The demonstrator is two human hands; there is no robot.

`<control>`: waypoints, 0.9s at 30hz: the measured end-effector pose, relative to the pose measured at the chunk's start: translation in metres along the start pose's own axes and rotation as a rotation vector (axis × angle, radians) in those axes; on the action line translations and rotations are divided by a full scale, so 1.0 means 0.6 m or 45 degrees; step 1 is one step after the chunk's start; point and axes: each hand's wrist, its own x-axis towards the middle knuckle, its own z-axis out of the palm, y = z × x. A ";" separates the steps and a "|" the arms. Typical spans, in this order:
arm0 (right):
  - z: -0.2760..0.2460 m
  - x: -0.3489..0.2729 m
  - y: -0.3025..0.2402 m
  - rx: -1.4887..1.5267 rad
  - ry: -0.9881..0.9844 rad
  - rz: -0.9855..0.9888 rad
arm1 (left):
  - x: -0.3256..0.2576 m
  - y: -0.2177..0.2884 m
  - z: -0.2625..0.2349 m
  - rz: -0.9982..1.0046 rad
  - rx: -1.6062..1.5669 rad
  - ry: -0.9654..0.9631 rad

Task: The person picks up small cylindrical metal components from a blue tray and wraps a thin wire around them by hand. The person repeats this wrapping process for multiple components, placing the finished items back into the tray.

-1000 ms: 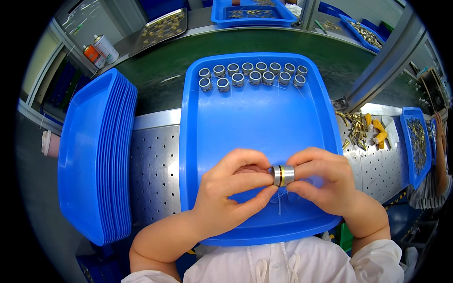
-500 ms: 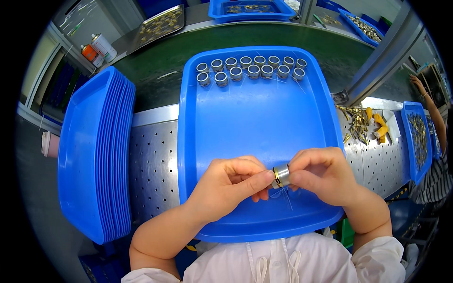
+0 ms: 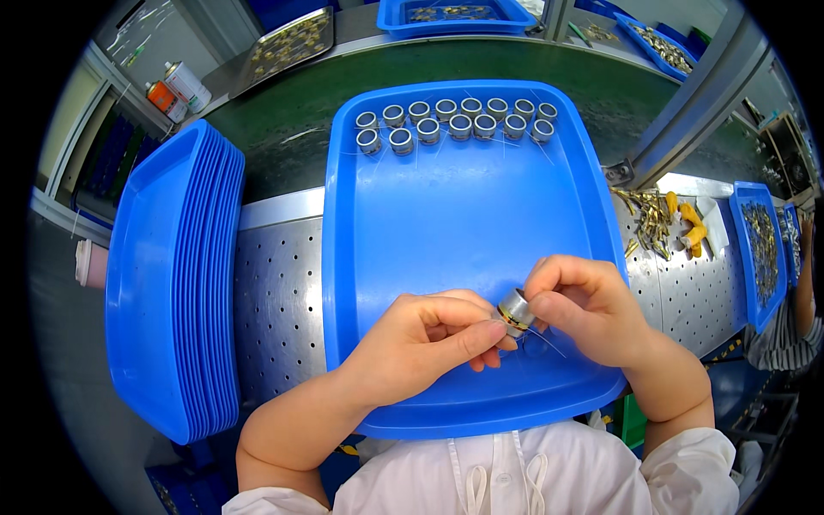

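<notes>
Over the near part of a blue tray (image 3: 481, 232), a short silver metal cylinder (image 3: 516, 309) with a gold-coloured band is held tilted, its open end facing up. My left hand (image 3: 438, 335) is closed on its lower left side between thumb and fingers. At the upper right rim, my right hand (image 3: 584, 309) has thumb and forefinger closed against the cylinder. Thin wires (image 3: 549, 342) stick out below it toward the right. Two rows of similar cylinders (image 3: 460, 127), also with thin wires, stand upright along the tray's far side.
A stack of blue trays (image 3: 197, 283) stands on the left of the perforated metal bench (image 3: 279, 300). Brass-coloured pieces (image 3: 654, 225) and yellow items (image 3: 692, 232) lie to the right, before a parts-filled tray (image 3: 759, 257). A metal post (image 3: 695, 103) rises at the right; another person's arm (image 3: 804, 283) shows beyond.
The cylinder has tipped from lying sideways to open end up, and its wires now point right. My right hand has shifted slightly up. The other person's arm at far right has moved lower.
</notes>
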 end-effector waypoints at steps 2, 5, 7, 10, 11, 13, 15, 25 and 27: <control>0.002 0.000 0.001 0.014 0.007 -0.015 | -0.001 -0.001 -0.001 0.000 -0.015 0.000; -0.002 0.001 0.006 -0.151 0.028 -0.124 | 0.001 -0.010 0.001 0.089 -0.002 0.071; -0.004 0.003 0.007 -0.348 0.027 -0.285 | -0.001 -0.014 0.002 0.242 0.200 0.137; -0.007 0.007 0.006 -0.597 0.020 -0.559 | -0.002 -0.013 0.004 0.472 0.532 0.195; -0.007 0.008 0.006 -0.623 0.020 -0.619 | -0.001 -0.015 0.004 0.493 0.482 0.206; -0.005 0.009 0.003 -0.638 0.029 -0.702 | 0.001 -0.018 0.004 0.512 0.282 0.217; 0.001 0.007 0.002 -0.609 0.052 -0.744 | 0.004 -0.021 0.005 0.497 -0.021 0.212; 0.010 0.008 -0.003 -0.900 0.116 -0.931 | -0.003 -0.017 0.013 0.618 0.304 0.360; 0.012 0.008 -0.002 -0.984 0.126 -0.998 | 0.001 -0.023 0.005 0.736 0.529 0.346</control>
